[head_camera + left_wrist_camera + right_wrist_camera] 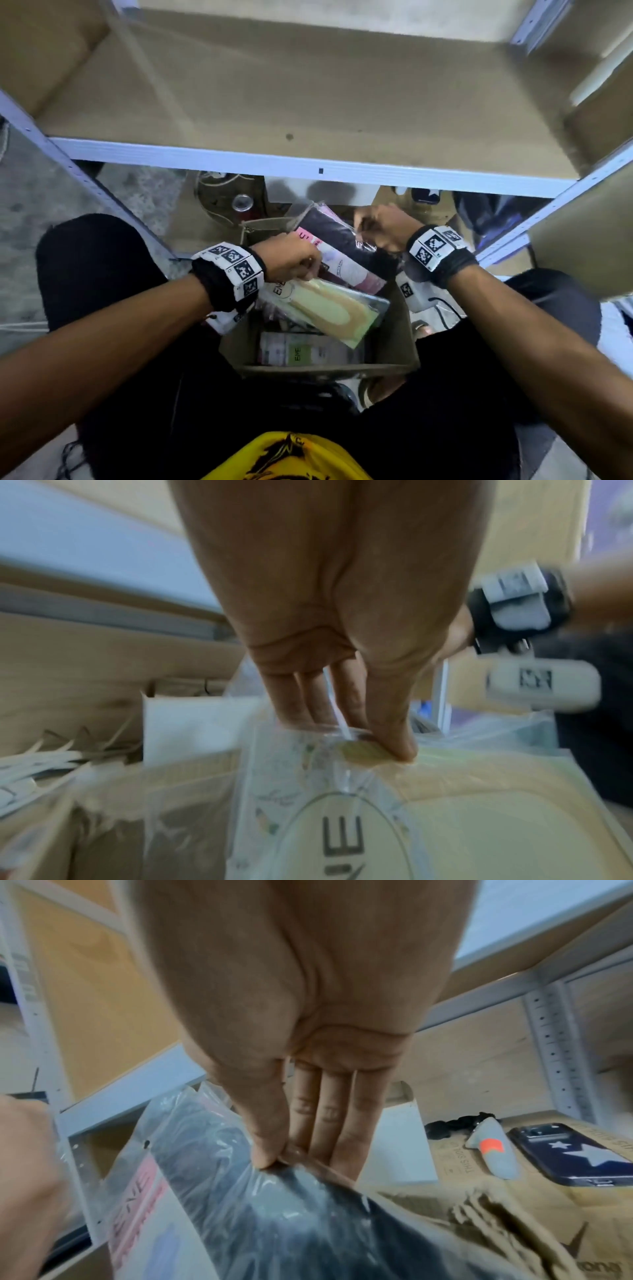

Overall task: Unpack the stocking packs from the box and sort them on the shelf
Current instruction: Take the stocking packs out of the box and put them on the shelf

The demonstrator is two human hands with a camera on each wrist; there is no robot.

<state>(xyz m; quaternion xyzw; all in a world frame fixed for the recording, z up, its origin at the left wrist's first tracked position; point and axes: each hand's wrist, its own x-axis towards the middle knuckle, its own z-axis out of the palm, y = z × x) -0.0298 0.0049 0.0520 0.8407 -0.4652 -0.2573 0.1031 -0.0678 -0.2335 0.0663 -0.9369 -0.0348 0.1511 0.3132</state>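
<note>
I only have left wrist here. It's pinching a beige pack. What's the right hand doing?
Observer: The right hand pinches a black pack by its plastic edge.
Operator: Anything on the shelf yet?
Observer: No packs show on the shelf board in the head view.
Operator: Box emptied?
Observer: No, at least one more pack lies in the box, under the beige pack in the left hand.
</note>
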